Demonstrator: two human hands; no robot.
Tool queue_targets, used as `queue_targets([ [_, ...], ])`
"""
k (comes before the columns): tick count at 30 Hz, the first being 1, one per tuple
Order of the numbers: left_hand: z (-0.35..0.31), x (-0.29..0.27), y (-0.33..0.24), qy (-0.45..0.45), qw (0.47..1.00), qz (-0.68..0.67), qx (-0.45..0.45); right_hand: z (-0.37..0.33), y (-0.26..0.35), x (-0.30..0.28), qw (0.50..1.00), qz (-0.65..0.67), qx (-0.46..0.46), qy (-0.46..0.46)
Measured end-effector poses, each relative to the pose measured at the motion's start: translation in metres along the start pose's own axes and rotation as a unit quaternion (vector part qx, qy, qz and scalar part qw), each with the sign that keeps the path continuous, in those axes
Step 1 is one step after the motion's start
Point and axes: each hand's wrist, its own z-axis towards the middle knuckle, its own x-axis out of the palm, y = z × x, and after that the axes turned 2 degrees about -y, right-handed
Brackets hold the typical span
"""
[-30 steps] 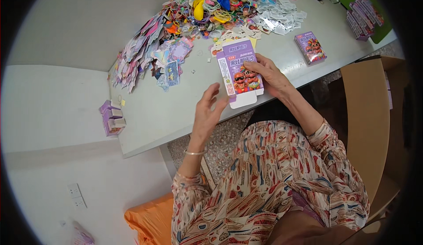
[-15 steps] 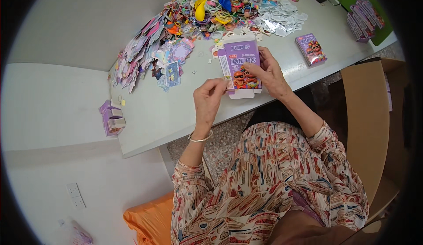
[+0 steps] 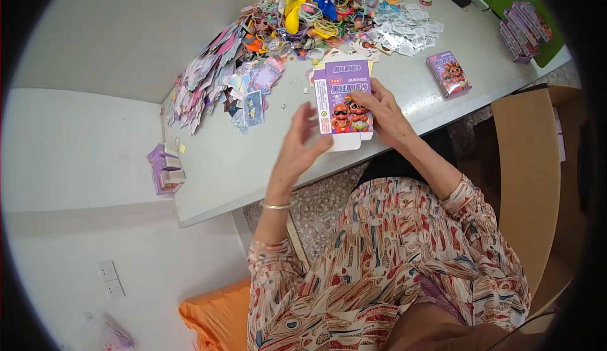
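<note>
A small purple cardboard box (image 3: 344, 104) with cartoon figures is held up over the table's front edge. Its bottom flaps hang loose and white. My right hand (image 3: 389, 117) grips it along the right side, thumb across the front. Beside the box's lower left corner is my left hand (image 3: 296, 152), its fingers spread and its thumb near the bottom flap; whether the thumb touches is hard to tell. A second purple box (image 3: 449, 74), closed and shiny, lies on the table to the right.
A heap of colourful trinkets and bands (image 3: 310, 16) covers the table's back, with white packets (image 3: 411, 29) beside it. Shiny cards (image 3: 208, 73) pile at the left. Purple box stacks stand at the far right (image 3: 525, 32) and left edge (image 3: 164, 171). A large open carton (image 3: 525, 180) stands right.
My left hand has opened from a pinch at the box's left edge and drawn slightly away to the left and down. My right hand keeps hold of the box.
</note>
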Motion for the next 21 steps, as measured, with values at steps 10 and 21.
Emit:
queue_targets([
  [10,0.036,-0.046,-0.003,0.073,0.997,-0.036,-0.003,0.001,0.019,-0.031,0.963,-0.256,-0.073,0.032],
  [21,0.089,-0.065,-0.062,0.316,0.804,0.489,0.116,0.019,0.017,0.017,0.782,-0.583,-0.126,0.183],
])
